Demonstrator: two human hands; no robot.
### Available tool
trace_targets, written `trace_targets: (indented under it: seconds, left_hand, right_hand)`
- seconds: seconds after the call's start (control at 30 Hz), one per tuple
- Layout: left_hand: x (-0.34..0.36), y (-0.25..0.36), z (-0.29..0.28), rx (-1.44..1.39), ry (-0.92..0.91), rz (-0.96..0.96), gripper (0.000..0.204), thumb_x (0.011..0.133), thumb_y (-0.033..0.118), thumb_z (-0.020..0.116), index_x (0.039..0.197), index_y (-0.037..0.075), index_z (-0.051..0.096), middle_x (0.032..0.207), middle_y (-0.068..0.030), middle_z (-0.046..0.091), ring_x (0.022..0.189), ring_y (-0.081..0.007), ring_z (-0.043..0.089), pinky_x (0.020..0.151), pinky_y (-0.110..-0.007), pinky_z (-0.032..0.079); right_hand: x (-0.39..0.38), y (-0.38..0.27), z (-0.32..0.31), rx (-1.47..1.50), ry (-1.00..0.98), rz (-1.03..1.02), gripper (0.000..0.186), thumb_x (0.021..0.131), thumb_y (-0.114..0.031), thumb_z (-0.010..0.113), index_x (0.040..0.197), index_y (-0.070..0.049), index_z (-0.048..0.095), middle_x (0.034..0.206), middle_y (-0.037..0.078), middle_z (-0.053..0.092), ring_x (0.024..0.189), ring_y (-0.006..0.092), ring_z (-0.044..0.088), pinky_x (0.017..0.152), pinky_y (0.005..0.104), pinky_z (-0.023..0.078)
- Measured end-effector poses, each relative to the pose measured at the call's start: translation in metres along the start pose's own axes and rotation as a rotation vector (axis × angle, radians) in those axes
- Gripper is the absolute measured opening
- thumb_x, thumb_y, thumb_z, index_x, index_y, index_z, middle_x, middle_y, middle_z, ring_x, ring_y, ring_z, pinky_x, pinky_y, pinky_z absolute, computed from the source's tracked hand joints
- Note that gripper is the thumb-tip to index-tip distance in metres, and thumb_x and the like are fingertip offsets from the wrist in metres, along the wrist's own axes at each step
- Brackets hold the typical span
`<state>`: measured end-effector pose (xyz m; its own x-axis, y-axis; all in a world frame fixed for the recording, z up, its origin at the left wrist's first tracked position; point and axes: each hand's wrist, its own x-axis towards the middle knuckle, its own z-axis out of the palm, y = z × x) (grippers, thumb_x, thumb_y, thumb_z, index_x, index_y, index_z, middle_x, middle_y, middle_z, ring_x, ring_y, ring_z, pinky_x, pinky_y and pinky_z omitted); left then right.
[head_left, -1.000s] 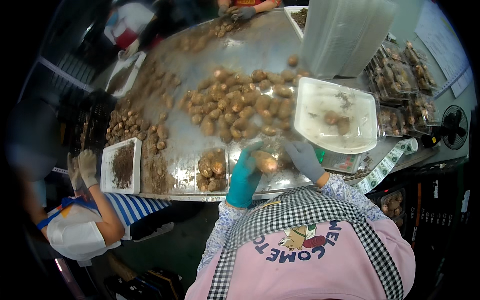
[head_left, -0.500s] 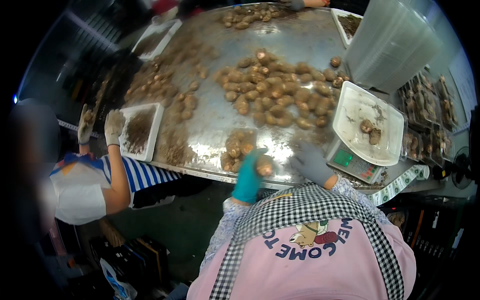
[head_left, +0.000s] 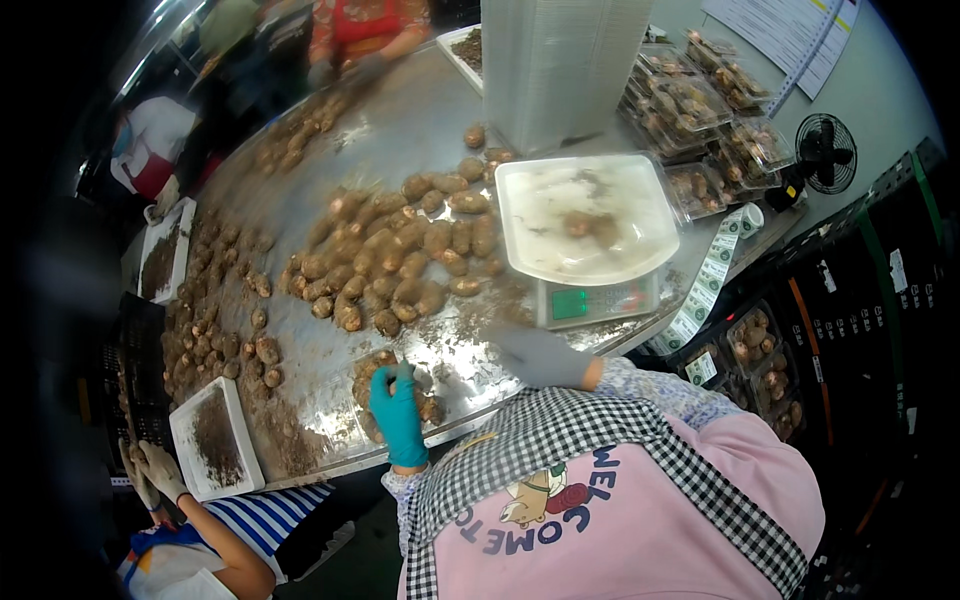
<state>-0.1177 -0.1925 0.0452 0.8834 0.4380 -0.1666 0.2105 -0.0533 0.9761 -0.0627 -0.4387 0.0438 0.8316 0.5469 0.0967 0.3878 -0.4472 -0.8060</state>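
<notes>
From my end, L hand (head_left: 398, 410), teal glove, is down over the tubers (head_left: 368, 372) in a clear tray (head_left: 424, 380), close to the near edge of the metal table (head_left: 420, 110). Fingertips are at the tubers on the tray's far side; can't tell if they're clasping one, as the glove hides the contact. R hand (head_left: 535, 355), grey glove, is blurred over the tabletop, fingers stretched out, nothing visible in it.

How I'd work this: L wrist low, light pressure, each tuber nested into a gap instead of piled on top. They look lumpy & soil-coated, so prob. slippery w/ loose dirt; a full-finger hold beats a pinch. I'd use R to steady the tray wall, since thin plastic on smooth metal prob. skids. Any push should go away from me, given how near the edge is.

Further out: loose pile of tubers (head_left: 400, 250) ahead of both hands. R of it, a white basin (head_left: 540, 255) on a digital scale (head_left: 600, 305), w/ smth. brown & blurred inside; I'd avoid leaning on the scale. Beyond: tall stack of clear containers (head_left: 565, 80), filled packs (head_left: 690, 110) far R, label strip (head_left: 705, 290) by the scale. Far L, co-worker's gloved hand (head_left: 160, 470) near a white soil tray (head_left: 178, 430), well apart from mine.
</notes>
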Motion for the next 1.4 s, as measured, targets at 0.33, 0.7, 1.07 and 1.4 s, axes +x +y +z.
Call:
trace_targets:
  seconds: [0.33, 0.7, 1.07, 1.4]
  left_hand:
    - [0.012, 0.01, 0.077, -0.087, -0.434, -0.219, 0.044, 0.087, 0.013, 0.064, 0.127, 0.002, 0.05, 0.114, -0.0123, 0.054, 0.084, -0.0165, 0.059, 0.068, -0.029, 0.052]
    - [0.024, 0.114, 0.242, 0.018, -0.64, 0.538, 0.058, 0.081, 0.008, 0.065, 0.136, 0.007, 0.045, 0.136, -0.0095, 0.04, 0.119, -0.0235, 0.047, 0.098, -0.038, 0.046]
    - [0.209, -0.009, 0.158, 1.06, -0.103, 0.491, 0.017, 0.089, 0.019, 0.06, 0.101, 0.008, 0.065, 0.102, -0.0148, 0.066, 0.093, -0.0311, 0.065, 0.074, -0.043, 0.055]
    - [0.223, -0.024, 0.153, 0.761, -0.217, 0.557, 0.054, 0.078, 0.009, 0.07, 0.128, 0.005, 0.052, 0.121, -0.0215, 0.056, 0.104, -0.0353, 0.061, 0.083, -0.045, 0.055]
  right_hand:
    - [-0.045, 0.023, -0.128, 0.815, 0.598, 0.64, 0.06, 0.093, -0.054, 0.054, 0.108, 0.004, 0.053, 0.089, 0.018, 0.063, 0.066, 0.0254, 0.067, 0.053, 0.0325, 0.056]
    - [-0.027, 0.073, -0.146, 0.976, 0.591, 0.758, 0.041, 0.092, -0.043, 0.061, 0.098, -0.003, 0.051, 0.079, 0.013, 0.062, 0.057, 0.0228, 0.064, 0.045, 0.0314, 0.052]
    - [-0.049, 0.024, -0.119, 0.753, 0.271, 0.451, 0.037, 0.101, -0.034, 0.047, 0.092, 0.001, 0.055, 0.078, 0.012, 0.066, 0.062, 0.019, 0.066, 0.052, 0.0295, 0.055]
    - [-0.008, 0.004, -0.098, 0.783, 0.069, 0.596, 0.032, 0.099, -0.028, 0.052, 0.093, 0.002, 0.057, 0.083, 0.01, 0.067, 0.068, 0.0157, 0.067, 0.061, 0.027, 0.054]
